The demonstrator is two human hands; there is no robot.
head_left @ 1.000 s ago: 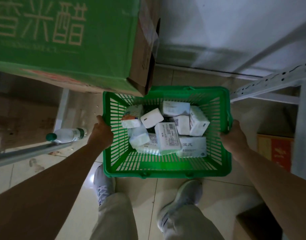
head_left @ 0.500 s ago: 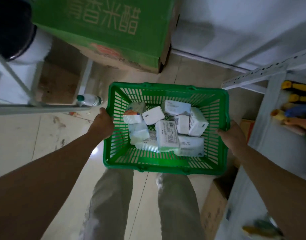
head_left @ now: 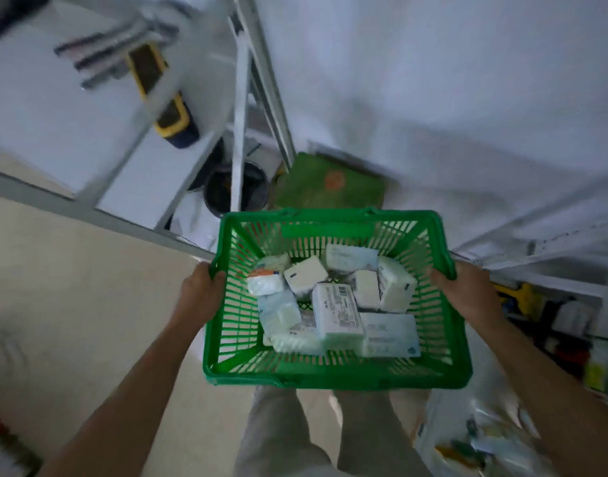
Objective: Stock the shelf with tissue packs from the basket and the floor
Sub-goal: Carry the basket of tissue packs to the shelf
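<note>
A green plastic basket [head_left: 333, 375] is held in the air in front of me, above my legs. Several white and pale blue tissue packs [head_left: 337, 311] lie jumbled on its bottom. My left hand [head_left: 199, 290] grips the basket's left rim. My right hand [head_left: 464, 290] grips the right rim. A white metal shelf [head_left: 89, 132] slants across the upper left, blurred by motion. Another white shelf [head_left: 554, 249] sits at the right edge.
Yellow-and-black tools [head_left: 168, 108] lie on the left shelf. A dark bucket [head_left: 237, 191] and a green carton [head_left: 330, 184] stand on the floor by the white wall, beyond the basket. Assorted goods [head_left: 571, 332] fill the right shelf. Beige floor tiles [head_left: 72, 287] spread to the left.
The basket has risen with both hands on its rims, and my view has swung: the green carton is now small and far below, and the left shelf has come into view.
</note>
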